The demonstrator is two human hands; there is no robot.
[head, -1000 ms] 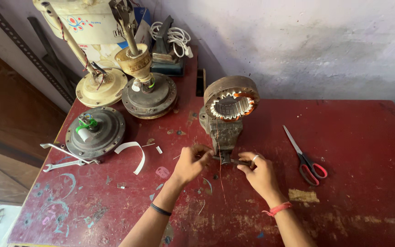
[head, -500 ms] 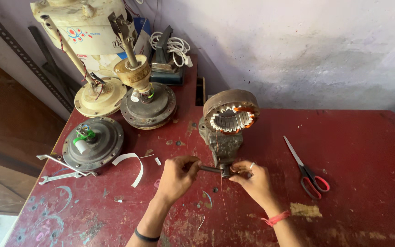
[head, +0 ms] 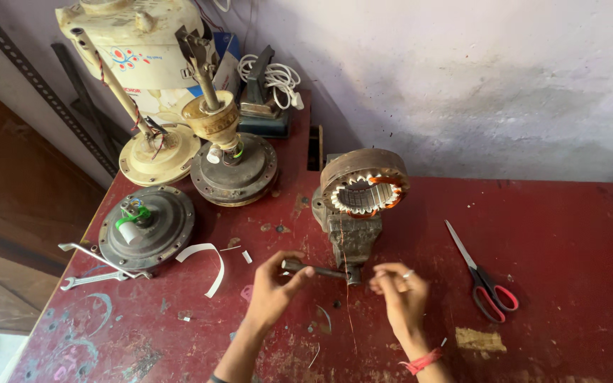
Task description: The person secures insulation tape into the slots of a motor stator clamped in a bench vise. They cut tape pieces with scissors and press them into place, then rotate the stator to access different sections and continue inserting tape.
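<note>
A rusty stator [head: 363, 188] with copper and white windings is clamped in a small bench vise [head: 340, 232] in the middle of the red table [head: 569, 227]. My left hand [head: 272, 289] is shut on the left end of the vise's steel handle bar [head: 321, 270]. My right hand [head: 402, 298] hovers just right of the bar's other end with fingertips pinched together; I see nothing clearly between them. A thin copper wire [head: 349, 312] hangs from the stator down across the table between my hands.
Red-handled scissors [head: 487, 280] lie to the right. At the left stand a dark fan motor [head: 147, 227], two motors with shafts [head: 235, 167] [head: 161, 152], wrenches [head: 97, 268] and a white strip [head: 211, 264]. A cream housing [head: 136, 42] and coiled white cable [head: 274, 74] sit behind.
My right hand has come off the right end of the vise handle and pulled back a little. My left hand stays on the bar, now farther toward its left end.
</note>
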